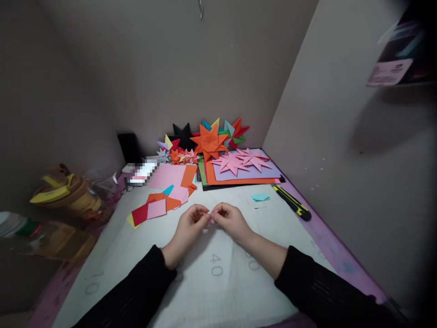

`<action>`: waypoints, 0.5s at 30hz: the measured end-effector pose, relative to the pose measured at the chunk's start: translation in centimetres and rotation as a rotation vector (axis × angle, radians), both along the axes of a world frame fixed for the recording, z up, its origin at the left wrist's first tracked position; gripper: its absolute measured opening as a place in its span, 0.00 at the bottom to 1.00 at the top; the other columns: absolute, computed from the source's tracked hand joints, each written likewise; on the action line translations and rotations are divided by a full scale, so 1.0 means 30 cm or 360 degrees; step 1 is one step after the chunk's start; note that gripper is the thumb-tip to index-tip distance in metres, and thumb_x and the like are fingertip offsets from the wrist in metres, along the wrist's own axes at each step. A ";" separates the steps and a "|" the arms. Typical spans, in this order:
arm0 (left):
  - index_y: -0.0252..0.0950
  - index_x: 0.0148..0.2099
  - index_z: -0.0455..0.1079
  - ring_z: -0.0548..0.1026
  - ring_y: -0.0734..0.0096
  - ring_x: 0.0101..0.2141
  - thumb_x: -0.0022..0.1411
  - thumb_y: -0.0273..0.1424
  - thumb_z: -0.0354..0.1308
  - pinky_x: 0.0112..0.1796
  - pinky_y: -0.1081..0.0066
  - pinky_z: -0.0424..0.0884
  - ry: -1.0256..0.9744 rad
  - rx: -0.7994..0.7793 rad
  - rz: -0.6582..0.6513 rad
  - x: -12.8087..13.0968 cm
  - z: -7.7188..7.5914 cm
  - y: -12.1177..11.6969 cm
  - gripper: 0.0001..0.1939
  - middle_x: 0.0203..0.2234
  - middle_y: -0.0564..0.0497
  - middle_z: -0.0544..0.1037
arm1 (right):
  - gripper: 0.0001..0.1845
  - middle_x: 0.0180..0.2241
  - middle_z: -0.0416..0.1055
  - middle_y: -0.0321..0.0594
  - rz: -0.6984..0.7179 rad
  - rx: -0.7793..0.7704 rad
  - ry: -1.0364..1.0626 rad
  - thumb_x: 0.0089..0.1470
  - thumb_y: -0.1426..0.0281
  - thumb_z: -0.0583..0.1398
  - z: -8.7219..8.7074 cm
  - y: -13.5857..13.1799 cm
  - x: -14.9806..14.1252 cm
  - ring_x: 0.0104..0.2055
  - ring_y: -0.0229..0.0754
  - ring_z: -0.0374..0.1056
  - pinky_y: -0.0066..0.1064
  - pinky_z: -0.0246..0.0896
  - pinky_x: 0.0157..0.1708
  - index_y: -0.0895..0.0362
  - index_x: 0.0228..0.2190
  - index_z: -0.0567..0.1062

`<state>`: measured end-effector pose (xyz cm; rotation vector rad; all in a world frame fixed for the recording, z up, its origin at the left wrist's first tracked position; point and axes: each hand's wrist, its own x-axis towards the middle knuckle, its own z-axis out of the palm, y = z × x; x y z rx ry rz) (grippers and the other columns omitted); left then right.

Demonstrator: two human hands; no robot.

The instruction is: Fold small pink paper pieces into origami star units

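Observation:
Near the middle of the white mat, my left hand [193,222] and my right hand [231,219] meet fingertip to fingertip. Both pinch a small piece of pink paper [212,220], of which only a sliver shows between the fingers; its folded shape is hidden. To the right of my hands lies a small folded turquoise paper [261,197]. Left of them is a loose pile of cut papers, among them a red piece [141,214] and a pink piece [156,209].
Folded paper stars, such as an orange one [210,140] and pink ones [232,162], stand or lie at the back over coloured sheets [246,175]. A box cutter [292,202] rests at right. A phone [143,172], basket [68,198] and bottle [51,237] are at left.

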<state>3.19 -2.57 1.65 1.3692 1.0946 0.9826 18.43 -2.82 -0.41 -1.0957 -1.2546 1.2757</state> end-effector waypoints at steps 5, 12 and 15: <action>0.34 0.34 0.65 0.69 0.76 0.23 0.54 0.33 0.59 0.25 0.77 0.62 -0.0001 -0.0009 -0.0006 0.003 0.010 0.000 0.08 0.22 0.54 0.73 | 0.10 0.20 0.67 0.33 -0.0022 0.0017 -0.0066 0.49 0.64 0.60 0.006 0.002 0.011 0.21 0.33 0.59 0.25 0.53 0.21 0.58 0.23 0.70; 0.35 0.37 0.64 0.67 0.79 0.21 0.52 0.32 0.61 0.25 0.78 0.62 -0.0330 -0.0221 0.0060 -0.003 -0.010 0.012 0.12 0.20 0.57 0.70 | 0.06 0.24 0.67 0.34 -0.0001 0.0115 0.0027 0.47 0.68 0.60 0.022 0.006 0.020 0.26 0.35 0.63 0.26 0.59 0.26 0.58 0.29 0.72; 0.35 0.36 0.64 0.67 0.79 0.21 0.52 0.31 0.62 0.25 0.78 0.61 -0.0332 -0.0230 0.0011 -0.005 -0.014 0.012 0.11 0.20 0.57 0.71 | 0.08 0.27 0.68 0.35 -0.0043 0.0155 -0.0014 0.46 0.70 0.60 0.016 0.005 0.019 0.29 0.36 0.65 0.28 0.60 0.29 0.57 0.32 0.73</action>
